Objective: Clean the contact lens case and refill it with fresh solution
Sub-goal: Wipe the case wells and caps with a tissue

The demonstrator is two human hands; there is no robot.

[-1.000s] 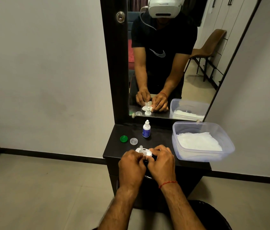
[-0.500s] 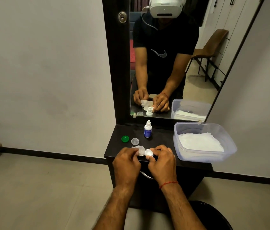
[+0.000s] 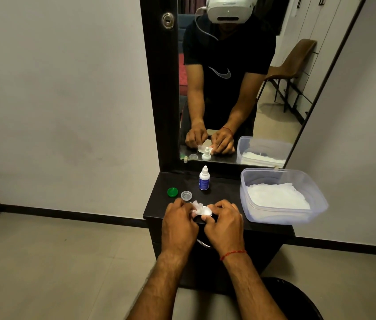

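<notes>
At the front edge of the dark shelf (image 3: 224,192), my right hand (image 3: 225,224) grips the white contact lens case (image 3: 206,212). My left hand (image 3: 179,224) pinches a crumpled white tissue (image 3: 195,207) against the case's left well. Most of the case is hidden by my fingers. A green cap (image 3: 172,191) and a clear cap (image 3: 186,195) lie loose on the shelf just behind my left hand. The small solution bottle (image 3: 204,178), white with a blue label, stands upright farther back near the mirror.
A clear plastic tub (image 3: 321,204) with white tissues fills the shelf's right side. The mirror (image 3: 240,88) rises behind the shelf and reflects me and a brown chair. A metal drawer handle (image 3: 203,243) shows under the shelf edge.
The view shifted slightly. My left hand has brought the tissue onto the case's left side, where a small upright white piece showed a second ago. Both hands stay at the shelf's front edge.
</notes>
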